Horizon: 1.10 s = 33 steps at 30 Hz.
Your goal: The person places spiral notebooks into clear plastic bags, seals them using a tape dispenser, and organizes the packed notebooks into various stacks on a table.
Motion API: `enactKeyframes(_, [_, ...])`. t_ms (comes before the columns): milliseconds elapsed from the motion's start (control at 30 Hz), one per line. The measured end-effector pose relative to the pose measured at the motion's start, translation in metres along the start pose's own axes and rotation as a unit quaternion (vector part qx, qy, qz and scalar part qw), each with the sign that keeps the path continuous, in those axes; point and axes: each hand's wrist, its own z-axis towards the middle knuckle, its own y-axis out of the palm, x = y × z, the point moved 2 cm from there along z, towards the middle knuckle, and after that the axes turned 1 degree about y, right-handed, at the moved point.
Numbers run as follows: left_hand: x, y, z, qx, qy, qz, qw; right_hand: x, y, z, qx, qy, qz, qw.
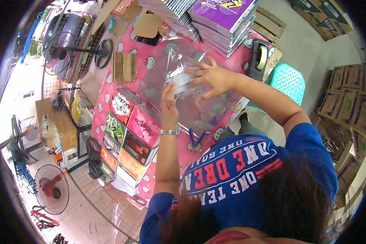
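Note:
Clear plastic film (150, 83), shiny and crinkled, spreads over the middle of the pink patterned table. Amid it is a whitish bundle (179, 83) under plastic; its exact kind I cannot make out. My right hand (211, 77) lies over the film and the bundle's right side, fingers spread wide. Along the bundle's left edge rests my left hand (169, 103), its fingers stretched out and touching the plastic. A pair of blue-handled pliers (196, 137) lies close to the table's near edge, right of my left wrist.
Purple spiral notebooks (221, 16) rise in a tall stack at the back. Colourful notebooks (144, 126) lie in piles to the left, near cardboard pieces (124, 67). A black tape dispenser (256, 61) stands right, beside a turquoise stool (288, 85). Fans (52, 189) stand farther left.

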Motion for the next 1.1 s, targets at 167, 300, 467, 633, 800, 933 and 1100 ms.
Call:
enactKeyframes(167, [0.015,0.021,0.020,-0.042,0.102,0.225,0.968,-0.001,-0.002,0.005,0.009,0.016,-0.051,0.999])
enactKeyframes(300, [0.020,0.027,0.021,-0.078,0.081,0.177,0.978,0.008,-0.017,-0.041,0.261,0.083,0.015,0.962])
enactKeyframes(467, [0.026,0.053,0.011,-0.069,0.066,0.131,0.987,0.092,0.075,-0.211,0.491,0.584,0.222,0.607])
enactKeyframes(633, [0.043,0.062,0.007,-0.105,0.109,0.343,0.927,0.081,0.089,-0.199,0.515,0.519,0.431,0.529])
enactKeyframes(800, [0.040,0.062,0.007,-0.083,0.100,0.338,0.932,0.043,0.126,-0.191,0.562,0.439,0.555,0.430])
enactKeyframes(933, [0.044,0.065,0.013,-0.074,0.091,0.280,0.953,0.079,0.129,-0.168,0.283,0.297,0.787,0.460])
enactKeyframes(1100, [0.042,0.061,0.011,-0.040,0.075,0.256,0.963,0.017,-0.014,0.015,0.157,0.148,0.336,0.917])
